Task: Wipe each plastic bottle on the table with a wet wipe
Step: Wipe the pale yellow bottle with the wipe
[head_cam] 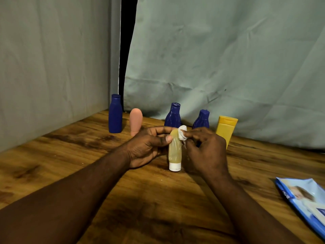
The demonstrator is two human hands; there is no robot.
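The left hand [147,147] pinches the translucent yellow, white-capped plastic tube [175,152] upright between both hands, while the right hand [205,148] pinches a crumpled white wet wipe [182,132] against its top.

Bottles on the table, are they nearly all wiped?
Done: cannot tell by looking. In hand: the left hand holds the yellowish tube while the right hand presses the wet wipe on its top. Maybe left: three blue bottles, pink tube, yellow bottle.
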